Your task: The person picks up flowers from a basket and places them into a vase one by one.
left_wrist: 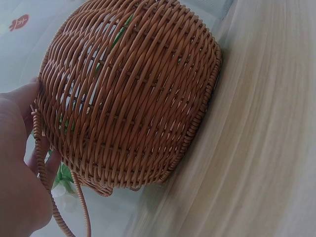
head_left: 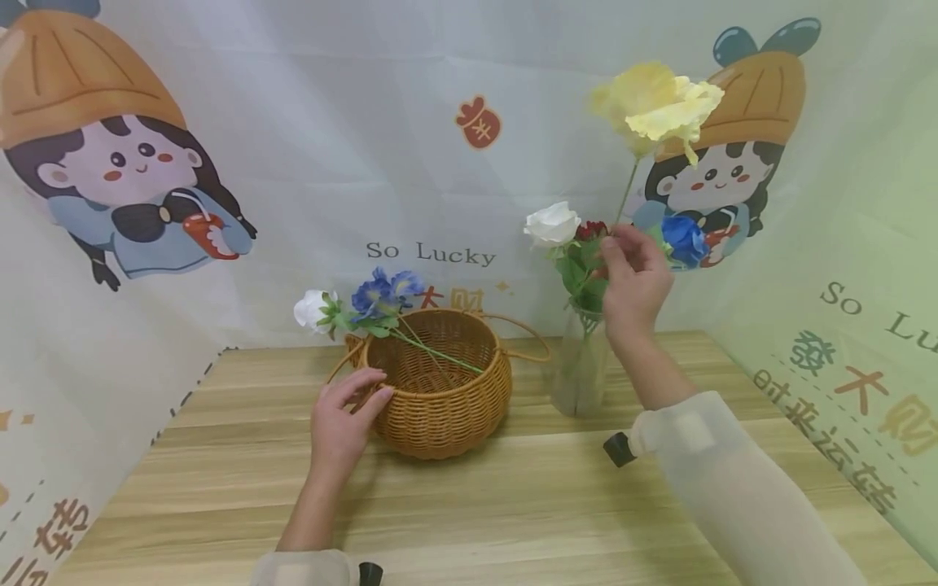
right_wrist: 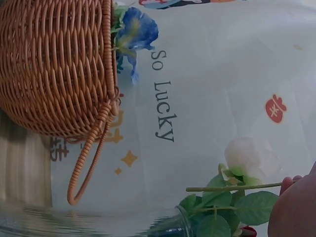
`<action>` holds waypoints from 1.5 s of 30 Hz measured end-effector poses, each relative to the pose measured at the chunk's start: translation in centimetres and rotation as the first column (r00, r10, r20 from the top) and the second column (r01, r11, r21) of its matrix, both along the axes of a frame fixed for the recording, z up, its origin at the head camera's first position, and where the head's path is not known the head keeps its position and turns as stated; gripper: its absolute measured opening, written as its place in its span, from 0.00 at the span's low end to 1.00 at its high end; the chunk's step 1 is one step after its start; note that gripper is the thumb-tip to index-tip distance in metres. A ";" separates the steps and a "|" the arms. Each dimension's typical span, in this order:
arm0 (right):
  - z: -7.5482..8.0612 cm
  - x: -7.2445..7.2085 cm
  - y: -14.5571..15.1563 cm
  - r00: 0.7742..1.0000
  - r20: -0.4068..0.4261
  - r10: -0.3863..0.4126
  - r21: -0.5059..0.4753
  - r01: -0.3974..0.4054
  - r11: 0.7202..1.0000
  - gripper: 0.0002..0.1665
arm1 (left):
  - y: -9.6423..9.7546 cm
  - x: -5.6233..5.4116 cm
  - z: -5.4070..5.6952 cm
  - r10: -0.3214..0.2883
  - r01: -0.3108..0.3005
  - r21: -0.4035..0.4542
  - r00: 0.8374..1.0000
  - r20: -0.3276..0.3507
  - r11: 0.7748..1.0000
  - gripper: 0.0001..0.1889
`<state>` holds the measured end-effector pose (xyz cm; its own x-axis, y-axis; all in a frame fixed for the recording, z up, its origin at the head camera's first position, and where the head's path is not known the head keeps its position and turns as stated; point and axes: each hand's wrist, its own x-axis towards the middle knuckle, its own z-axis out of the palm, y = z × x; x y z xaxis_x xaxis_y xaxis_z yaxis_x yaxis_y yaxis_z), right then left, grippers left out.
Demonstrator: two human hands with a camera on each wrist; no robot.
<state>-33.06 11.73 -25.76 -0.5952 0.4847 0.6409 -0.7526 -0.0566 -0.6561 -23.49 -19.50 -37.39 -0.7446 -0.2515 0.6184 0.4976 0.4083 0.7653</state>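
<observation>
My right hand (head_left: 636, 281) pinches the stem of a yellow artificial flower (head_left: 659, 106), whose big bloom stands high over the glass vase (head_left: 570, 382). In the right wrist view the cut end of the stem (right_wrist: 237, 187) points toward the vase, beside the leaves at its mouth. Out of the vase rise a white rose (head_left: 552, 225), a dark red flower (head_left: 592, 230) and a blue rose (head_left: 685, 241). My left hand (head_left: 343, 419) grips the near left rim of the wicker basket (head_left: 447, 423), next to its handle (left_wrist: 47, 173). Blue-purple flowers (head_left: 377, 295) and another white rose (head_left: 311, 311) lean over the basket's far left rim.
Both basket and vase stand on a wood-grain table (head_left: 469, 521), the vase to the basket's right. Right behind them hangs a printed cloth backdrop (head_left: 352, 146), which also covers both sides. The basket's right handle (head_left: 538, 354) sticks out toward the vase.
</observation>
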 end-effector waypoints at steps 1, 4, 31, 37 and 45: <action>0.1 0.0 0.2 1.000 -0.008 -0.013 0.004 0.013 1.000 0.10 | 0.0 0.0 0.0 0.002 -0.002 0.002 1.000 0.007 1.000 0.10; 0.4 0.0 0.8 0.998 -0.022 -0.063 0.019 0.063 0.998 0.10 | 0.0 0.1 0.0 0.001 -0.001 0.010 1.000 0.019 1.000 0.10; -1.4 -1.2 3.8 0.977 0.164 -0.140 -0.065 0.152 0.986 0.08 | 0.1 -0.1 -0.1 -0.001 0.001 -0.001 1.000 -0.013 1.000 0.10; -2.3 -1.6 3.7 0.957 0.241 -0.164 -0.019 0.174 0.985 0.09 | 0.1 0.0 -0.1 0.008 -0.008 -0.008 1.000 -0.003 1.000 0.10; -3.4 -2.0 3.5 0.936 0.296 -0.191 0.019 0.194 0.981 0.07 | 0.0 0.1 0.0 0.005 -0.005 0.007 1.000 0.019 1.000 0.11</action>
<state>-35.08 15.22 -29.19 -0.6511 0.6148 0.4451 -0.5227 0.0620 -0.8502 -23.38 -19.46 -37.42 -0.7551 -0.2594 0.6022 0.4810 0.4049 0.7776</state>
